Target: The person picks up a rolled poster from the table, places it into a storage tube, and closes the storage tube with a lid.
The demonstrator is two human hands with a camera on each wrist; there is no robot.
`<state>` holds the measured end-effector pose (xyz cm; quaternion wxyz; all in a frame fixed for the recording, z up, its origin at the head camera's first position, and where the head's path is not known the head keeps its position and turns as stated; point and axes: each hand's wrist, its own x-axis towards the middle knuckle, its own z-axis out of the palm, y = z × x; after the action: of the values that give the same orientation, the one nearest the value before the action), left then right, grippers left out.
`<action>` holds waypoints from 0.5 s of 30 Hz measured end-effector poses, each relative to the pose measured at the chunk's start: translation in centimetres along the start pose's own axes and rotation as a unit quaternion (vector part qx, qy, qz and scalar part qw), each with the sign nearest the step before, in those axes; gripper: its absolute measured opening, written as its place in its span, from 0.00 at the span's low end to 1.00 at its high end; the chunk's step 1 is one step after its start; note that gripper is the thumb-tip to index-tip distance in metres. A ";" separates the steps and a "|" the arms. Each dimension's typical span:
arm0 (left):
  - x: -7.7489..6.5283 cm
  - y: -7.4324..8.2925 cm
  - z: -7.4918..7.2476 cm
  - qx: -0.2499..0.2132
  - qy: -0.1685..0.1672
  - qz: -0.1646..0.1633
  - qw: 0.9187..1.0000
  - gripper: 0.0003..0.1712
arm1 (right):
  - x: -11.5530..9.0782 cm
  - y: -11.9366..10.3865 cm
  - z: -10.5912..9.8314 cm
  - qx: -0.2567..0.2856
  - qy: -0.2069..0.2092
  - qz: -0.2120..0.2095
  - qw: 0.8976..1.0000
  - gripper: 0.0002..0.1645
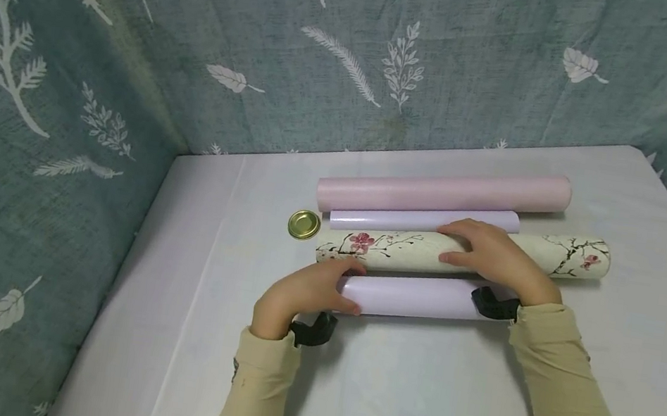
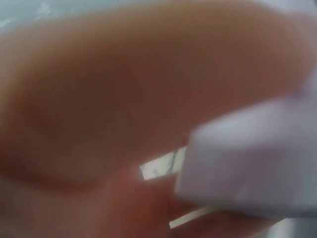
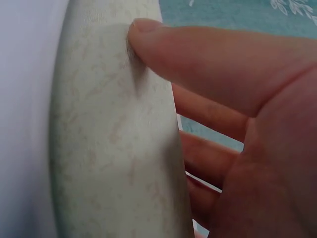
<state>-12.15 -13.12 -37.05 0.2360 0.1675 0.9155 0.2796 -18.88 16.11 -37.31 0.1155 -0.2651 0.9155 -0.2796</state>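
Observation:
Four rolls lie side by side, so several in all: the nearest is a glossy lavender wallpaper roll (image 1: 417,296). My left hand (image 1: 309,286) grips its left end, thumb on the near side and fingers across the far side. Behind it lies a cream floral wallpaper roll (image 1: 391,250) with dark branches and red blossoms. My right hand (image 1: 496,258) holds this roll around its middle. In the right wrist view, the thumb touches the cream surface (image 3: 109,124) while the other fingers curl behind. The left wrist view is blurred; the lavender roll's end (image 2: 247,173) shows beside the fingers.
A thinner lavender roll (image 1: 385,222) and a pink roll (image 1: 437,196) lie behind the floral one. A round gold lid (image 1: 303,224) sits left of the rolls on the white table (image 1: 222,363). Leaf-patterned green cloth (image 1: 297,103) stands around the table's back and sides.

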 end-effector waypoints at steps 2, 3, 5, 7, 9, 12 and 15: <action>0.0 -0.3 -0.3 -0.023 -0.003 0.004 1.000 0.32 | -0.1 0.1 0.0 -0.004 0.006 -0.002 1.000 0.32; 0.0 -0.4 -0.5 -0.032 -0.005 0.005 0.999 0.32 | -0.2 0.1 0.0 -0.007 0.009 -0.005 1.000 0.32; -0.2 -0.7 -0.6 -0.050 -0.007 0.007 0.999 0.32 | -0.3 0.2 0.1 -0.014 0.013 -0.006 1.000 0.33; -0.4 -1.1 -0.8 -0.076 -0.010 0.004 0.997 0.31 | -0.4 0.2 0.1 -0.018 0.011 -0.004 1.000 0.33; -0.6 -1.6 -1.0 -0.112 -0.016 -0.002 0.994 0.30 | -0.5 0.1 0.1 -0.016 0.008 0.001 1.000 0.33; -1.1 -2.6 -1.5 -0.163 -0.012 -0.007 0.987 0.29 | -0.4 -0.2 0.1 -0.011 0.004 0.007 1.000 0.33; -1.7 -3.9 -2.1 -0.193 0.011 -0.012 0.981 0.28 | -0.3 -0.5 0.1 -0.008 0.000 0.008 1.000 0.33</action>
<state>-12.48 -17.85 -37.23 0.2567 0.1045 0.8490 0.4499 -18.34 15.90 -37.07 0.1153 -0.2584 0.9198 -0.2719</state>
